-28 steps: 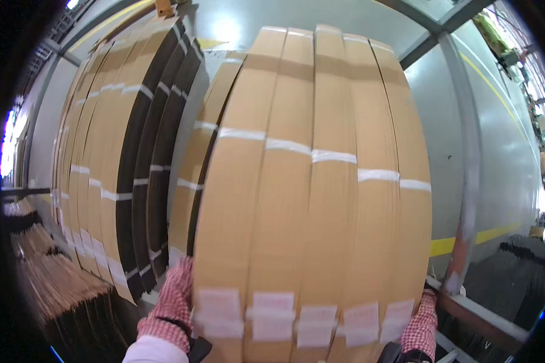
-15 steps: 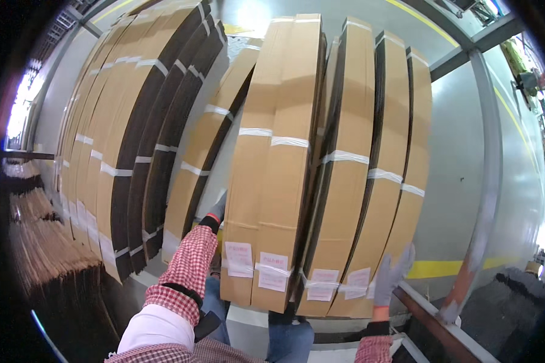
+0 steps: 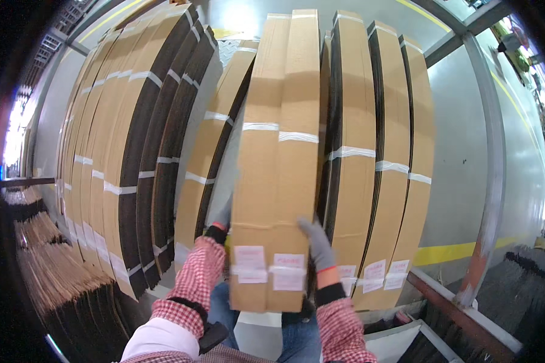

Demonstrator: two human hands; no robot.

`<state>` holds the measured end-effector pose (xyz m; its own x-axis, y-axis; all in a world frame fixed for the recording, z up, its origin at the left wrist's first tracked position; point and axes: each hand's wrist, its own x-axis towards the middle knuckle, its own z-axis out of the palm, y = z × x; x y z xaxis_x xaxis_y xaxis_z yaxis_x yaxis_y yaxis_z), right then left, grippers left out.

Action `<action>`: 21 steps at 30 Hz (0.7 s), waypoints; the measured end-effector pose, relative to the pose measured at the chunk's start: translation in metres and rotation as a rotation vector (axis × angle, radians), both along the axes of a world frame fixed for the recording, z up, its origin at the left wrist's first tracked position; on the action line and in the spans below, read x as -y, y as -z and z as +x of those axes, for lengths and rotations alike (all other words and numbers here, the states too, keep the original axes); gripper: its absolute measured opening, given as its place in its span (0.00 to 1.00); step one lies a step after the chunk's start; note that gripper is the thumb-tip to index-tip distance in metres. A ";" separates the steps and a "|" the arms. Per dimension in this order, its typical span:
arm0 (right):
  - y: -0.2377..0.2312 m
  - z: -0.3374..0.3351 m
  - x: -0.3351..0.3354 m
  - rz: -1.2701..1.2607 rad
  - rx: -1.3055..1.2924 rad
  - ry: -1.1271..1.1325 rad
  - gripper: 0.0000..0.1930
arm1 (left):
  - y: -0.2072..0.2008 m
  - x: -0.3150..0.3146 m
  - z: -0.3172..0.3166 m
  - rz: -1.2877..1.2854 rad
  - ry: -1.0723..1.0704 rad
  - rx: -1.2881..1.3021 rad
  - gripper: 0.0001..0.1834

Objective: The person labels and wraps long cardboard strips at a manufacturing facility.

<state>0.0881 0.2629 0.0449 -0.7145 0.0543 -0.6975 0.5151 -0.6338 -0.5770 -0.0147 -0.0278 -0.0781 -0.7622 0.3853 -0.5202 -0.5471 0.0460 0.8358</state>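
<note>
Directly in front of me a tall bundle of flat cardboard (image 3: 274, 199) leans upright, made up of two side-by-side stacks with white straps and white paper labels low down. My right hand (image 3: 318, 243), in a grey glove, grips its right edge, fingertips reaching onto the front face. On the opposite edge is my left hand (image 3: 223, 216), also gloved; its fingers are mostly hidden behind the cardboard. Right of my right hand stand several more strapped cardboard bundles (image 3: 354, 187), close together. A narrower bundle (image 3: 209, 145) tilts to the left of my left hand.
At the left, a row of strapped cardboard bundles (image 3: 112, 163) shows dark edges. Loose stacked cardboard (image 3: 66, 272) lies at the lower left. A metal frame post (image 3: 490, 163) and a rusty lower rail (image 3: 466, 320) border the right side. Yellow lines mark the grey floor (image 3: 454, 212).
My right hand has left the outer edge of the right-hand bundles and come left onto the middle bundle's right edge. My left hand stays at its left edge.
</note>
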 end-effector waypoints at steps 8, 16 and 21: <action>0.077 0.039 0.092 0.087 0.100 0.265 0.26 | -0.080 -0.032 -0.042 0.053 -0.217 0.422 0.32; 0.066 0.020 0.044 0.821 0.310 -0.267 0.38 | -0.001 -0.041 -0.079 0.092 -0.144 0.215 0.33; 0.006 0.066 0.045 1.217 -0.081 -0.444 0.35 | -0.008 -0.055 -0.068 -0.042 -0.131 0.106 0.33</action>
